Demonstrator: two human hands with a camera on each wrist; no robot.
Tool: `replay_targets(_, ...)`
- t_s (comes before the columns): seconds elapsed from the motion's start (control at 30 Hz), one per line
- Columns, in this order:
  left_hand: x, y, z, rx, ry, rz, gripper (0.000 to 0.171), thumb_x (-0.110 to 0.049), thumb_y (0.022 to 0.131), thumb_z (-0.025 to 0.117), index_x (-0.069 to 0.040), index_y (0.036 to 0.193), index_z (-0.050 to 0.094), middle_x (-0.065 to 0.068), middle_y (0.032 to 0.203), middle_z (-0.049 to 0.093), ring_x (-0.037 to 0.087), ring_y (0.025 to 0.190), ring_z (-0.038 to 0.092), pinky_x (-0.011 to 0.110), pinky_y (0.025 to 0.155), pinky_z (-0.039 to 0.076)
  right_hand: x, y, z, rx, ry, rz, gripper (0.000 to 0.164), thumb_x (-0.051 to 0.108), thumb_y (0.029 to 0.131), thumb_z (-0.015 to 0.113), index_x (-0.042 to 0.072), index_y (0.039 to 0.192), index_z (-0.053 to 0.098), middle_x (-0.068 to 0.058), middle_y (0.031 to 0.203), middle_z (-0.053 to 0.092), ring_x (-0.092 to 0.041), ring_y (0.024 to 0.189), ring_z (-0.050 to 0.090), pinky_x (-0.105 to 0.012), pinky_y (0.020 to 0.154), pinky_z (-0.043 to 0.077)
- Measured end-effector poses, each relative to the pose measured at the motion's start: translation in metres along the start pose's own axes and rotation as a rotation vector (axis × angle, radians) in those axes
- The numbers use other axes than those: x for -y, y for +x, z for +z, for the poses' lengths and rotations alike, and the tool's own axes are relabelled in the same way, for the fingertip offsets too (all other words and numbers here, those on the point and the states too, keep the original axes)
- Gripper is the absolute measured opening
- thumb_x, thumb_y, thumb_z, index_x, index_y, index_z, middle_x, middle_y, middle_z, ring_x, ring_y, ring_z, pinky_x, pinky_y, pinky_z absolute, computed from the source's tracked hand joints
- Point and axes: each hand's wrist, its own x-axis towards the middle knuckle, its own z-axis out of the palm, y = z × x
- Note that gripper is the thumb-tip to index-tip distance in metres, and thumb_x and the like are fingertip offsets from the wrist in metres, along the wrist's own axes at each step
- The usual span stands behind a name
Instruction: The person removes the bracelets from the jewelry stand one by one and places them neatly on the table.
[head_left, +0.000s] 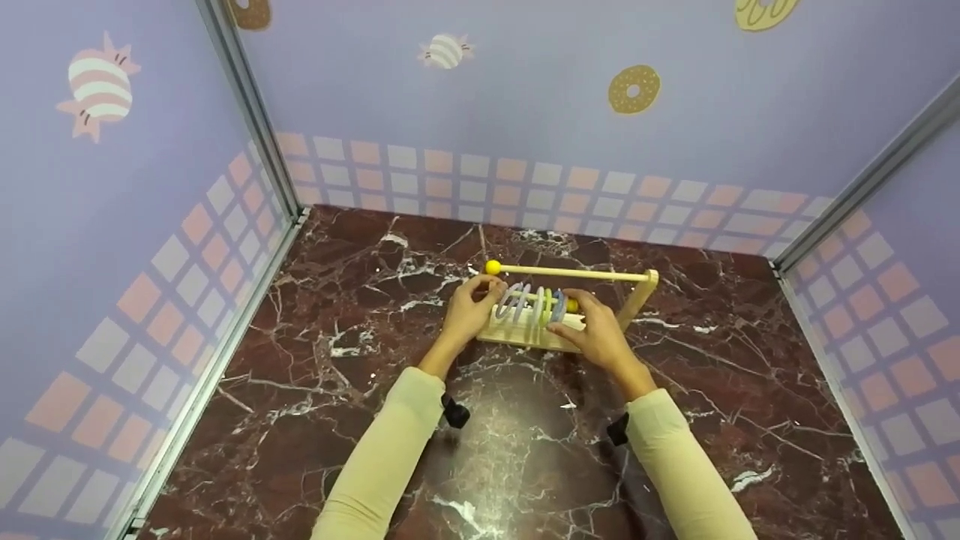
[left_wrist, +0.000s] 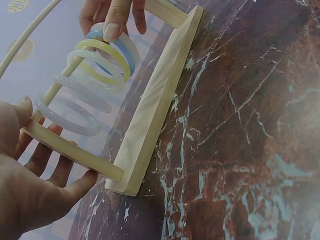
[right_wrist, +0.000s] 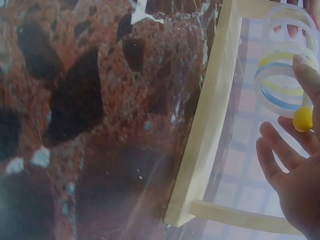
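A pale wooden stand point(head_left: 517, 334) has two dowels with yellow ball ends; its base shows in the left wrist view point(left_wrist: 155, 100). Several ring-shaped bangles, clear whitish, yellow-green point(left_wrist: 107, 60) and blue point(right_wrist: 280, 100), hang along the nearer dowel. At the left end, my left hand point(head_left: 469, 311) grips the stand's short upright point(left_wrist: 70, 150), thumb at its top and fingers behind. My right hand point(head_left: 600, 334) pinches the bangles at the dowel's right end, beside the yellow ball point(right_wrist: 303, 119). Its thumb lies on their rims; part of its grip is hidden.
The upper dowel point(head_left: 570, 273) runs behind the bangles to a tall post point(head_left: 637, 300) at the right. Below lies a dark red marbled tabletop point(head_left: 345, 450). Patterned lilac panels point(head_left: 525, 97) enclose it at the back and both sides.
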Motion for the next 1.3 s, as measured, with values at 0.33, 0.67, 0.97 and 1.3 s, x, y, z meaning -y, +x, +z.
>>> replay_targets(0.33,-0.007,0.003,-0.002,-0.005,-0.022,-0.015,0.025,-0.033,0.102,0.074,-0.011,0.114,0.075,0.010,0.114,0.073,0.028,0.110,0.069,0.039,0.098,0.052,0.000,0.003,0.006,-0.069,0.067,0.034,0.069,0.030,0.087,0.090,-0.002,0.140,0.060,-0.021,0.119,0.071,-0.044,0.105,0.069,-0.059,0.081,0.057)
replay_targets(0.67,-0.002,0.000,-0.003,0.017,-0.050,-0.020,0.022,-0.028,0.103,0.073,-0.011,0.117,0.076,0.004,0.115,0.075,0.019,0.108,0.069,0.034,0.095,0.054,0.000,-0.001,0.011,-0.050,0.097,0.108,0.069,0.034,0.088,0.090,0.002,0.141,0.060,-0.020,0.121,0.071,-0.043,0.109,0.068,-0.057,0.086,0.058)
replay_targets(0.97,-0.003,0.002,-0.005,0.020,-0.066,0.003,0.022,-0.028,0.104,0.072,-0.009,0.115,0.075,0.006,0.112,0.075,0.020,0.106,0.069,0.035,0.094,0.054,0.003,0.002,0.009,-0.046,0.098,0.135,0.072,0.039,0.088,0.088,0.003,0.143,0.059,-0.021,0.122,0.071,-0.044,0.109,0.069,-0.057,0.087,0.058)
replay_targets(1.3,-0.001,-0.002,-0.003,0.017,-0.049,0.015,0.019,-0.024,0.104,0.071,-0.009,0.114,0.075,0.007,0.112,0.076,0.025,0.109,0.070,0.038,0.096,0.054,0.001,-0.005,0.015,-0.066,0.130,0.147,0.071,0.032,0.089,0.089,0.001,0.145,0.057,-0.020,0.114,0.071,-0.041,0.104,0.070,-0.057,0.087,0.058)
